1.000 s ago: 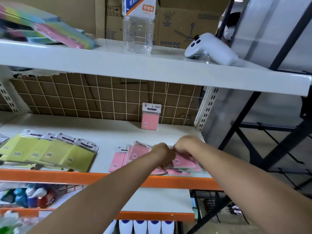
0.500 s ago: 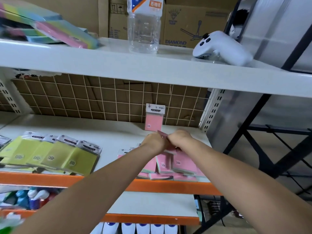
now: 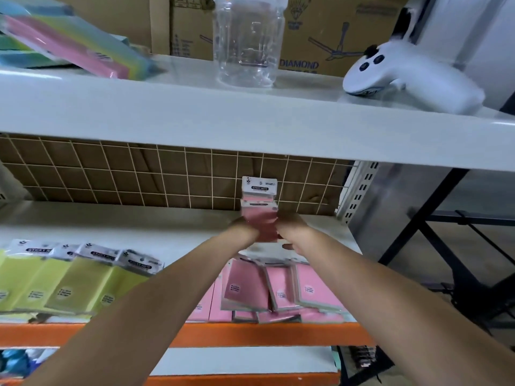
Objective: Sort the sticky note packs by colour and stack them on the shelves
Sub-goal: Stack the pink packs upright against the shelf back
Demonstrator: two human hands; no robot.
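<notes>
A pink sticky note pack (image 3: 259, 222) is held upright between both hands, in the air above the middle shelf (image 3: 117, 227) near its back. The left hand (image 3: 243, 228) is closed against the pack's left edge and the right hand (image 3: 292, 232) against its right edge, the fingers of each grip curled round the pack; the fingertips themselves are hidden behind it. Directly behind the held pack, a second pink pack (image 3: 259, 188) is seen standing against the wire grid (image 3: 139, 176) at the back of the shelf. A loose heap of pink packs (image 3: 281, 291) is spread at the front of the same shelf, below the forearms, and a row of overlapping yellow packs (image 3: 69, 280) lies to its left. On the top shelf (image 3: 195, 118) multicoloured packs (image 3: 72, 43), a clear bottle (image 3: 248, 43) and a white controller (image 3: 404, 76) are placed.
</notes>
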